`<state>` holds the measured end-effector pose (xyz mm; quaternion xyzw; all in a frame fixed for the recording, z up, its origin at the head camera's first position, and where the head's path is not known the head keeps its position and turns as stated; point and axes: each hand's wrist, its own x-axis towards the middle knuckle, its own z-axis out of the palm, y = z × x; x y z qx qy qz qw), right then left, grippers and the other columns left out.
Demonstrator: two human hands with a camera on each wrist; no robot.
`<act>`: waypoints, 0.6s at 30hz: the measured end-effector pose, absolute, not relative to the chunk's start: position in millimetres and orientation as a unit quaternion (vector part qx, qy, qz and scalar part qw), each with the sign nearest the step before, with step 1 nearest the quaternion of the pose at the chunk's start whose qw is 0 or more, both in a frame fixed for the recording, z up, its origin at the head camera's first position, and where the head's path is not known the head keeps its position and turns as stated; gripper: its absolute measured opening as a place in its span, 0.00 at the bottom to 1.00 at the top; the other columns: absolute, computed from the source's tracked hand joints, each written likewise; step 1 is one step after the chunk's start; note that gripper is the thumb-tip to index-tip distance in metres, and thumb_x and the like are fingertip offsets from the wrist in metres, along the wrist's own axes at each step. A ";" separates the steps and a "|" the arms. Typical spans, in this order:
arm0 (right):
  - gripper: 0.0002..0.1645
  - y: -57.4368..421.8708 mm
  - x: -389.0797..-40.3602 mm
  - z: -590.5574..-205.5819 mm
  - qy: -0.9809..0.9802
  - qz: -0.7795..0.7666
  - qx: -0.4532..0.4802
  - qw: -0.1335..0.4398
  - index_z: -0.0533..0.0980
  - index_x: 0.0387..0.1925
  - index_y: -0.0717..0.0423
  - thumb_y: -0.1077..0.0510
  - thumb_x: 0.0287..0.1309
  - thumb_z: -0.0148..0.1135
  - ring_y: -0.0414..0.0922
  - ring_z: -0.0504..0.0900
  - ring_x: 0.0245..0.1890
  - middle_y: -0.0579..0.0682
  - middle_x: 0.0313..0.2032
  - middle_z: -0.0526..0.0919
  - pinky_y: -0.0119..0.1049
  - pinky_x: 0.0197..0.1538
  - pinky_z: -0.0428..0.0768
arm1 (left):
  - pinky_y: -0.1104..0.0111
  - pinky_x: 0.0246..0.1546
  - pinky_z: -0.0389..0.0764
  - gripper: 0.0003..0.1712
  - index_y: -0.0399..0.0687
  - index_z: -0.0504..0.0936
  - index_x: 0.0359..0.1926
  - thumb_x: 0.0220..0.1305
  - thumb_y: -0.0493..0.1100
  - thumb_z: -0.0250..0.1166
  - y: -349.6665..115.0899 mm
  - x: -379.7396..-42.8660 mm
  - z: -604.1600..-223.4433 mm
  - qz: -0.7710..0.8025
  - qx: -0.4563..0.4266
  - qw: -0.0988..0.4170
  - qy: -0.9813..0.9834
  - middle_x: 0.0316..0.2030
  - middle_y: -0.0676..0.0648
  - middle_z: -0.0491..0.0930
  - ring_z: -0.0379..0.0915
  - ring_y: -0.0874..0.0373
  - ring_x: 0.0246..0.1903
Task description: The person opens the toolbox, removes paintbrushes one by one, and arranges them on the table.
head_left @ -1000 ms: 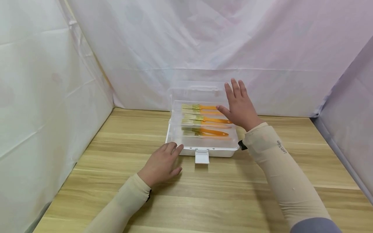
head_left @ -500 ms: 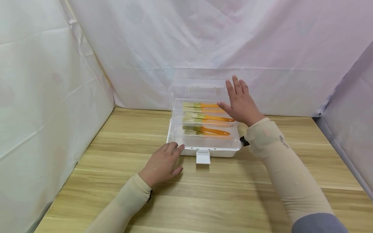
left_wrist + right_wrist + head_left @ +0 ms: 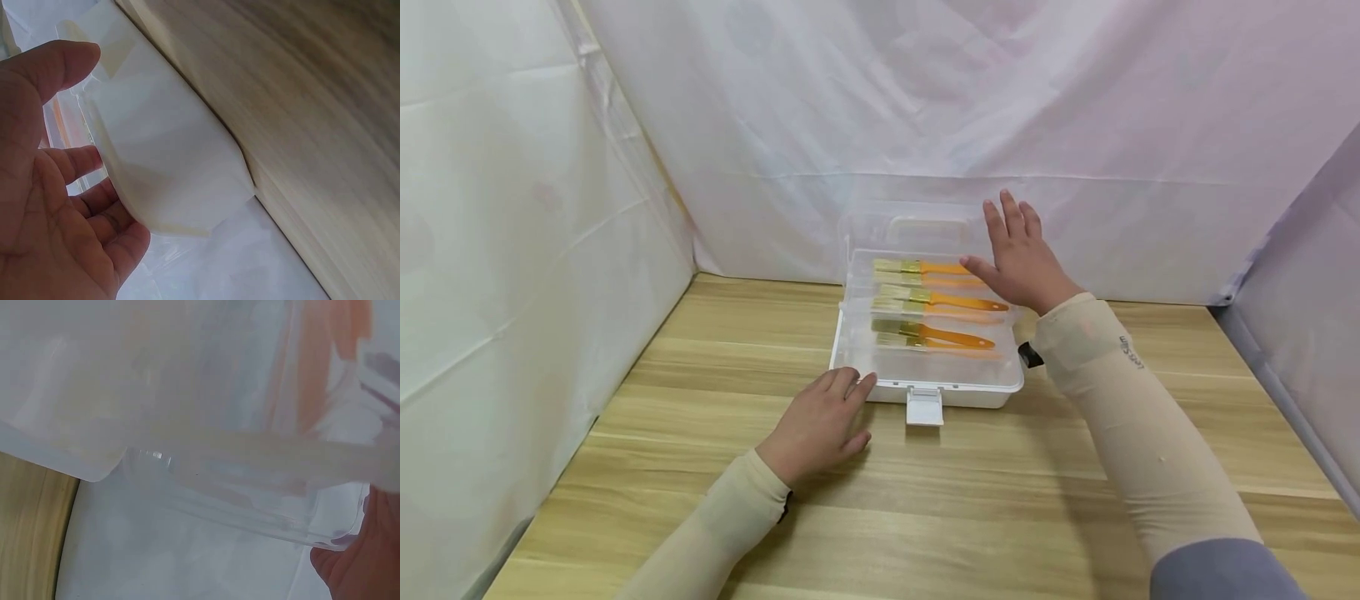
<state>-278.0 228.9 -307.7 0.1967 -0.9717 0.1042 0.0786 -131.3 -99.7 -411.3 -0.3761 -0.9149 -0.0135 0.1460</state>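
Note:
A white plastic storage box (image 3: 880,367) with a clear lid (image 3: 872,229) stands on the wooden table, its lid raised at the back. Inside lie several paintbrushes, including one (image 3: 955,334) near the front, with orange handles pointing right. At the box's front left corner my left hand (image 3: 812,425) touches the rim with its fingertips, thumb apart. Straight-fingered, my right hand (image 3: 1022,262) is at the lid's right edge and overlaps the rear brush handle. The right wrist view shows that hand (image 3: 369,556) beside a corner of the lid.
A white latch flap (image 3: 924,408) hangs out from the box's front. Pale cloth (image 3: 775,108) hangs close behind the box and more cloth (image 3: 512,250) closes the left side. Wooden tabletop (image 3: 737,350) surrounds the box.
The right hand and the top of the lid sit slightly farther back. The box appears a little farther right in the head view. The left hand stays at the front left corner.

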 end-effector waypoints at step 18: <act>0.56 225.5 -299.9 -302.6 -0.978 0.121 0.172 0.015 0.28 0.78 0.55 0.29 0.69 0.40 0.65 0.25 0.74 0.59 0.76 0.23 0.64 0.70 0.46 | 0.59 0.59 0.72 0.43 0.36 0.71 0.66 0.56 0.57 0.70 -98.8 -129.9 -413.1 0.003 -0.377 0.152 -0.914 0.50 0.39 0.73 0.72 0.45 0.54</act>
